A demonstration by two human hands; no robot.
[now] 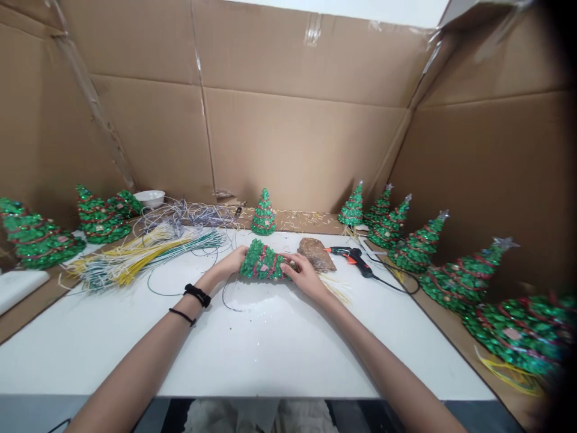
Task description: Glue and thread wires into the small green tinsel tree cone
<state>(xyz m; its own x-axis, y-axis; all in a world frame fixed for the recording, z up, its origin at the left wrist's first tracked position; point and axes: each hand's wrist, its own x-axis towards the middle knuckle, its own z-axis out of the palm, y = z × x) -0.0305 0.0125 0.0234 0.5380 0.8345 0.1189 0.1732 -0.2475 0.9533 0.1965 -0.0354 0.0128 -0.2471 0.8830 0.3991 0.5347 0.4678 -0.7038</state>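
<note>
Clasping a sequined Christmas-tree cone (262, 261) sideways in a narrow grip, the left hand (231, 260) and right hand (304, 272) are working beside a hot glue gun (352, 258); a hard squeeze risks crushing it.

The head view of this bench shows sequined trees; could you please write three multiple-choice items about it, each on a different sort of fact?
1. Where does the hot glue gun lie relative to the green sequined Christmas tree in the person's hands?
A. To the person's left
B. To the person's right
C. Nearer the person

2. How many black bands show on the left wrist?
A. One
B. Three
C. Two

3. What state is the held tree in?
A. Tipped over, gripped by both hands
B. Standing upright, untouched
C. Wrapped in paper

1: B, it lies beyond the right hand.
2: C, two thin cords show.
3: A, the left hand and right hand clasp its sides.
</note>
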